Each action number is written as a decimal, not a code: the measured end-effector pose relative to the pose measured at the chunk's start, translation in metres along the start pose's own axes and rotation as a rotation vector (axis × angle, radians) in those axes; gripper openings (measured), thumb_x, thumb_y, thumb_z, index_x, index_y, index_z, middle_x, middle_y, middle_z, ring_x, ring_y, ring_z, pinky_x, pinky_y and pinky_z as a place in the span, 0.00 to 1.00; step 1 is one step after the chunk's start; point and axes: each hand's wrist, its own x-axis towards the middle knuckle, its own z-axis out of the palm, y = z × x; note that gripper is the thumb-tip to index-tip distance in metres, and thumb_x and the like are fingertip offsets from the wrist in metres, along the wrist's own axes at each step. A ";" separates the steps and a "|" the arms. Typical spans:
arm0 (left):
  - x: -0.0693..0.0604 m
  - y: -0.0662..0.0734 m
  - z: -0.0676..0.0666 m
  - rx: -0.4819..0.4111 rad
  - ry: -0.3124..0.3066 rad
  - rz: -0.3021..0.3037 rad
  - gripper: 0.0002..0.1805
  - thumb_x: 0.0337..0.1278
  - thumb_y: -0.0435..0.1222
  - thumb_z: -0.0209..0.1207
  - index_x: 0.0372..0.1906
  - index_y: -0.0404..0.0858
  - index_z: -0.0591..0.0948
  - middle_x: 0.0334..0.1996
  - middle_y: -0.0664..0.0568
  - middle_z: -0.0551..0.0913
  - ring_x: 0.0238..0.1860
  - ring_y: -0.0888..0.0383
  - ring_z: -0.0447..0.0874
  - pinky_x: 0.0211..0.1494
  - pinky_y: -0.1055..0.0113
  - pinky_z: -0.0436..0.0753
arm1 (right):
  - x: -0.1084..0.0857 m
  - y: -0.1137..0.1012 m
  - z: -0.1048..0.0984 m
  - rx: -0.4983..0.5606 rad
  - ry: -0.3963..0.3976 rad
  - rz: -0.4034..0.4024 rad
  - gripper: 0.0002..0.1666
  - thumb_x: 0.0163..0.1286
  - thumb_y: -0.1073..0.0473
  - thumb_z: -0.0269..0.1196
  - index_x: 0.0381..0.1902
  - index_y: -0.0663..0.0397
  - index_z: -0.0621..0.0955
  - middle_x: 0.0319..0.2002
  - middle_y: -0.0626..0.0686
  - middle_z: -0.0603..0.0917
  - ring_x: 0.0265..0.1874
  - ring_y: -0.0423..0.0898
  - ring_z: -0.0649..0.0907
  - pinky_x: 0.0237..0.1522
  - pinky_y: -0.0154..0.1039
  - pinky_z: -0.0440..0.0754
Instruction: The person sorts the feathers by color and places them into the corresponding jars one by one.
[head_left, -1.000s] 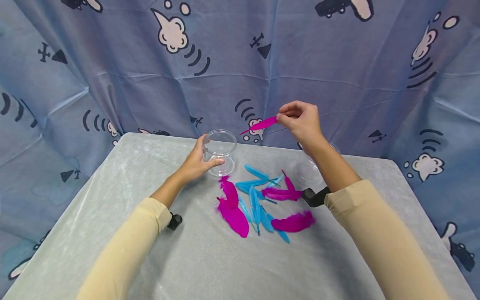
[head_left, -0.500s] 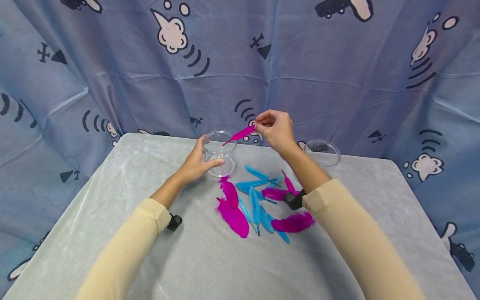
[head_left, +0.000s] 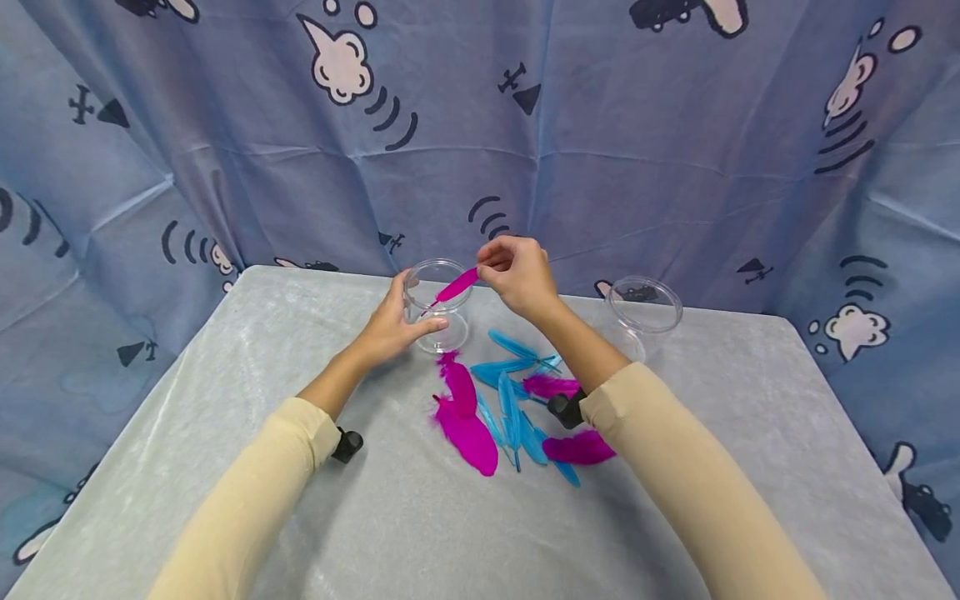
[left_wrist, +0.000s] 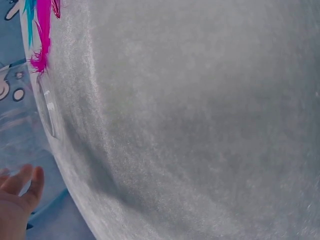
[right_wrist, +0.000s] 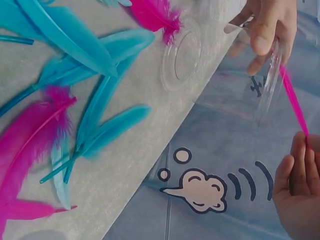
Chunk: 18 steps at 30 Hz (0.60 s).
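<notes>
My left hand (head_left: 388, 323) holds a clear plastic cup (head_left: 442, 342) upright on the table, thumb in front and fingers behind. Between thumb and fingertips, my right hand (head_left: 522, 279) pinches a magenta feather (head_left: 459, 285). The feather slants down over the cup's mouth, quill end lowest; in the right wrist view part of this feather (right_wrist: 294, 97) shows just beyond the rim. Several magenta feathers (head_left: 472, 440) and blue feathers (head_left: 509, 408) lie loose in front of the cup. My right forearm hides some of them. Only a few fingers of my left hand (left_wrist: 22, 192) show in the left wrist view.
A second clear cup (head_left: 647, 329) stands at the back right, partly behind my right forearm. The table (head_left: 360, 517) has a pale grey cloth, and a blue patterned curtain (head_left: 450, 100) hangs right behind its far edge.
My right hand has moved left and down with the magenta feather, from right of the cup to over its mouth. The second cup is less covered by the arm. My left hand has stayed put.
</notes>
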 end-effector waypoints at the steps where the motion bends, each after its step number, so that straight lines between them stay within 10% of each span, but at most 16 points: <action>1: 0.000 0.000 0.000 0.001 0.000 -0.003 0.56 0.56 0.47 0.71 0.78 0.41 0.45 0.74 0.41 0.58 0.69 0.41 0.63 0.69 0.44 0.66 | -0.001 0.000 0.001 0.000 -0.014 -0.009 0.06 0.66 0.68 0.67 0.40 0.64 0.84 0.37 0.58 0.87 0.37 0.50 0.85 0.44 0.41 0.85; 18: 0.000 0.000 -0.001 0.009 -0.003 -0.020 0.57 0.56 0.48 0.70 0.78 0.41 0.45 0.75 0.42 0.58 0.70 0.40 0.62 0.70 0.44 0.65 | -0.005 0.002 0.014 0.037 -0.166 -0.038 0.10 0.66 0.71 0.66 0.46 0.67 0.83 0.41 0.60 0.86 0.41 0.52 0.86 0.50 0.41 0.84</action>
